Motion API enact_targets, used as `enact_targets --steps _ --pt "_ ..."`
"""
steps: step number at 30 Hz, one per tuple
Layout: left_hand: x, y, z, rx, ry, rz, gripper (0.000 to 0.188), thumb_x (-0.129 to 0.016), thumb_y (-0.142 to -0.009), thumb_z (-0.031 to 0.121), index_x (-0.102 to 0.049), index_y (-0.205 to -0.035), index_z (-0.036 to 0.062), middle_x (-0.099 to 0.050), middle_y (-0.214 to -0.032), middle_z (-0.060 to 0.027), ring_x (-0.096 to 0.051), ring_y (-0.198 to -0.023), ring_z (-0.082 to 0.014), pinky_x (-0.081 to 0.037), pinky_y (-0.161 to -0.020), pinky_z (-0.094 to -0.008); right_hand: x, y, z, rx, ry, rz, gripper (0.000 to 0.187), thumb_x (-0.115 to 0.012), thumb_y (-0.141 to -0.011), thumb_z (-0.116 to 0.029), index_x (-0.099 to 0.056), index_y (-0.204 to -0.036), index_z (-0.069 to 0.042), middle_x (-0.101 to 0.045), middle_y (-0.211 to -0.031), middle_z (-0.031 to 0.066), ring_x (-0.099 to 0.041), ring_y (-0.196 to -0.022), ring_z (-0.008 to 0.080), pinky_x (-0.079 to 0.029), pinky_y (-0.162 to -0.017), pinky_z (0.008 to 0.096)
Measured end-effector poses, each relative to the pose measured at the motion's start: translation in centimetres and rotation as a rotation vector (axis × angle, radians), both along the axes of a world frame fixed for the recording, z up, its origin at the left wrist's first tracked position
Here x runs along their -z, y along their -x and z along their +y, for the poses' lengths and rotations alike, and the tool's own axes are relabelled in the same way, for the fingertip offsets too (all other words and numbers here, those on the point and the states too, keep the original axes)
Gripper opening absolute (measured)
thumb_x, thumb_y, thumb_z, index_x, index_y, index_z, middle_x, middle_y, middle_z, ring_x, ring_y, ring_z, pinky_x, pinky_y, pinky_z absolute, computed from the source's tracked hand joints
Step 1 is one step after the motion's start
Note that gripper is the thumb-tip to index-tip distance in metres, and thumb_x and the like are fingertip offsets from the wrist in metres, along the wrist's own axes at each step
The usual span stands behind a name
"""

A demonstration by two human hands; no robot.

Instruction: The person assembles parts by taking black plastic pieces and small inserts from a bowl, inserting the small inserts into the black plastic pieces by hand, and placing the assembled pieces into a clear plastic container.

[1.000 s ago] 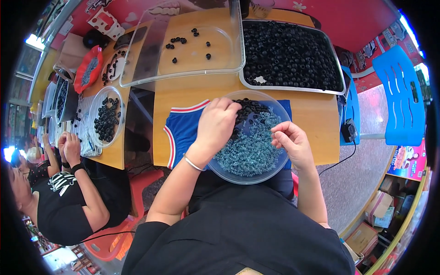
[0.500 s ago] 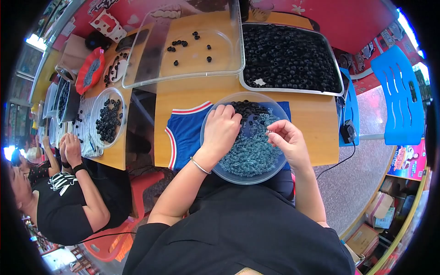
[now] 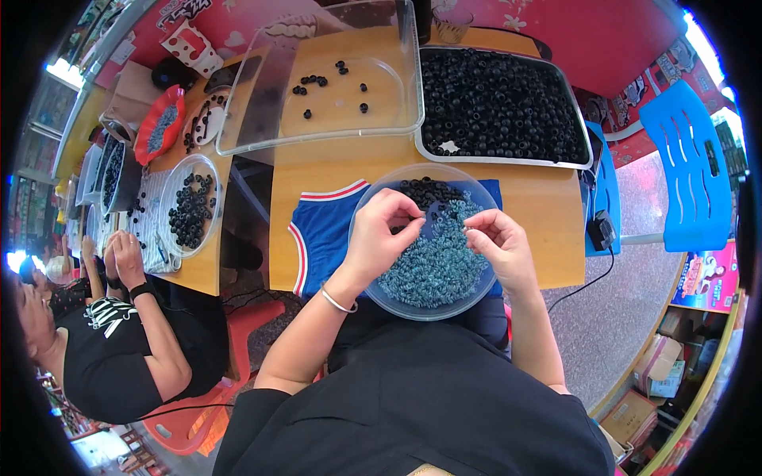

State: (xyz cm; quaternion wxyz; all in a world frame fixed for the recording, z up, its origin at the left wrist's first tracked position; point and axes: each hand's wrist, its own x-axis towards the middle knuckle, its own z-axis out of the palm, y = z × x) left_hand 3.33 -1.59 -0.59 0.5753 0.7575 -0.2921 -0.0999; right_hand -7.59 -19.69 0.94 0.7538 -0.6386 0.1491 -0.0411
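On a blue cloth garment with red-and-white trim (image 3: pixel 321 230) stands a round clear plastic tub (image 3: pixel 371 289). Small translucent blue-green pieces (image 3: pixel 432 270) heap its near part, and black round bead-like pieces (image 3: pixel 429 190) lie along its far side. Over the tub's left half, my left hand (image 3: pixel 385 238) has thumb and forefinger closed near the black pieces; whatever they grip is too small to name. My right hand (image 3: pixel 500 250) hovers at the right rim, its fingertips pinched on some tiny thing I cannot make out.
A metal tray (image 3: pixel 508 159) full of black bead-like pieces lies beyond the tub. Left of it stands a clear rectangular bin (image 3: pixel 333 133) with several black pieces. At the left table, a person (image 3: pixel 119 349) works beside a clear bowl (image 3: pixel 190 250) and red dish (image 3: pixel 147 143). A blue chair (image 3: pixel 686 170) stands right.
My left hand has lifted from among the black pieces, its thumb and forefinger now together closer to the tub's middle. My right hand has barely moved.
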Motion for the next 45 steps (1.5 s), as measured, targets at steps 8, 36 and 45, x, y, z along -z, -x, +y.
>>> enact_targets --steps 8,36,45 --pt "1.0 1.8 1.7 0.191 0.646 0.983 0.018 -0.065 -0.088 0.009 -0.066 -0.103 -0.0001 -0.066 -0.095 -0.0087 -0.066 -0.083 -0.0160 -0.054 -0.074 -0.0240 -0.7 -0.5 2.3 0.000 0.234 -0.173 0.011 -0.070 -0.080 -0.002 -0.067 -0.091 0.000 -0.064 -0.085 0.0037 -0.060 -0.072 0.0078 -0.049 -0.066 0.0218" --pt "1.4 2.3 3.4 0.159 0.823 1.128 0.014 -0.062 -0.090 0.009 -0.059 -0.103 0.0032 -0.065 -0.100 -0.0112 -0.062 -0.081 -0.0101 -0.053 -0.076 -0.0213 1.7 -5.6 2.7 -0.185 1.382 -0.061 0.010 -0.069 -0.075 -0.016 -0.062 -0.080 -0.011 -0.062 -0.078 0.0057 -0.064 -0.079 0.0235 -0.051 -0.066 0.0360" --pt "1.0 2.6 3.7 0.205 0.814 1.128 0.027 -0.059 -0.092 0.009 -0.059 -0.118 0.0014 -0.065 -0.108 -0.0117 -0.063 -0.089 -0.0113 -0.053 -0.081 -0.0218 -0.2 -5.8 2.4 -0.065 0.868 -0.134 0.010 -0.065 -0.075 -0.003 -0.065 -0.085 -0.004 -0.062 -0.078 0.0082 -0.065 -0.076 0.0172 -0.053 -0.065 0.0287"
